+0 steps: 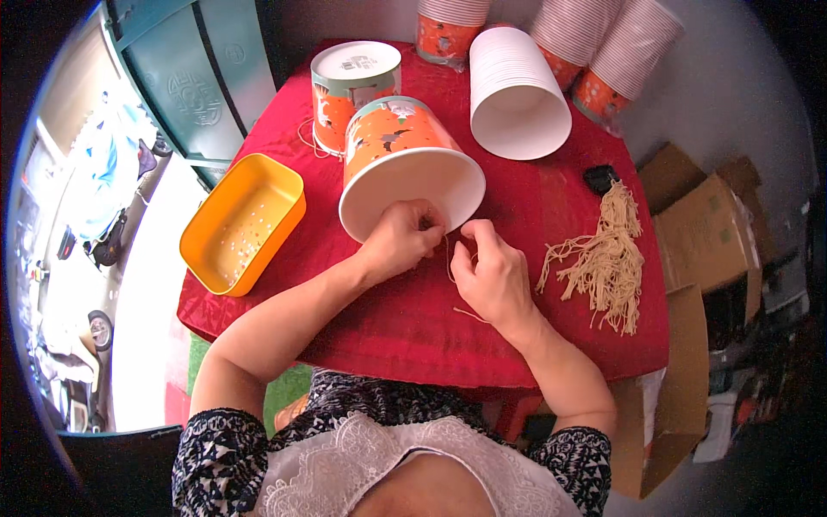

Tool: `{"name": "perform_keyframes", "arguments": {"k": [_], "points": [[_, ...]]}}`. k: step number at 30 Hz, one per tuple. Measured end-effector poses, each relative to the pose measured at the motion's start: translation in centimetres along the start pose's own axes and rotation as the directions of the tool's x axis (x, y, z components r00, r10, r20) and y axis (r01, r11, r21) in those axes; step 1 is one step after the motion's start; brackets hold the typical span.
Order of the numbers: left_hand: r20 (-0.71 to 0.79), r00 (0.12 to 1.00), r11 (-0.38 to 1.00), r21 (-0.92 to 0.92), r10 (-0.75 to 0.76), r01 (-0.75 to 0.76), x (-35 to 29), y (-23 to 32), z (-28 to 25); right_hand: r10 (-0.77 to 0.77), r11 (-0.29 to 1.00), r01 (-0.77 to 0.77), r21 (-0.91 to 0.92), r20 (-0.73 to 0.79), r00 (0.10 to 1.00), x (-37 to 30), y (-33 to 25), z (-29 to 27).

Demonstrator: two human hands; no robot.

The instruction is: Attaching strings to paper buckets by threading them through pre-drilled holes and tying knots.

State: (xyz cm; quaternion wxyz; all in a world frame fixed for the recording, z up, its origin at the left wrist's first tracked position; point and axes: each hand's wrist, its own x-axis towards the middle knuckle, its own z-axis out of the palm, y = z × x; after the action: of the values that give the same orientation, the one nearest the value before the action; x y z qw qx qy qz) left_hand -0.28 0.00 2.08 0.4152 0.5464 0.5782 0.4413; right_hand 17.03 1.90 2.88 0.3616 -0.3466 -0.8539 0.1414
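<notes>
An orange patterned paper bucket lies tilted on its side, its white mouth facing me. At the lower right of its rim, my left hand is closed in a pinch, with the wrist crossing the mouth. A thin beige cord runs between my hands, and its loose tail shows below my right hand. That hand is closed too, thumb and forefinger pinching the cord just right of the rim. My fingers hide where cord and bucket meet. Behind, a second orange bucket stands upside down, a cord loop hanging beside it.
A yellow tray with small white bits sits at left. On the right lies a bundle of beige cords with a black tie. Nested white buckets lie at the back, wrapped stacks behind. Cardboard boxes stand beyond the red-covered table.
</notes>
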Motion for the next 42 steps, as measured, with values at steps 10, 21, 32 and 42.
{"name": "perform_keyframes", "arguments": {"k": [10,21,32,42], "points": [[0.074,0.996,0.996,-0.081,-0.042,0.048,0.1,-0.3,0.6,0.186,0.925,-0.212,0.315,0.11,0.976,-0.2,1.7,2.5],[0.056,0.998,0.981,-0.192,0.005,0.005,0.0,-0.4,0.7,0.127,0.97,-0.126,0.207,0.007,0.992,-0.1,2.3,3.0],[0.022,0.997,0.997,-0.026,0.067,-0.067,-0.2,-0.6,0.7,0.169,0.959,-0.157,0.236,-0.029,0.985,0.2,2.4,3.2],[-0.031,0.931,0.871,0.366,0.364,-0.329,0.4,-1.6,0.1,0.13,0.957,-0.105,0.269,-0.078,0.988,0.3,2.2,3.2]]}}
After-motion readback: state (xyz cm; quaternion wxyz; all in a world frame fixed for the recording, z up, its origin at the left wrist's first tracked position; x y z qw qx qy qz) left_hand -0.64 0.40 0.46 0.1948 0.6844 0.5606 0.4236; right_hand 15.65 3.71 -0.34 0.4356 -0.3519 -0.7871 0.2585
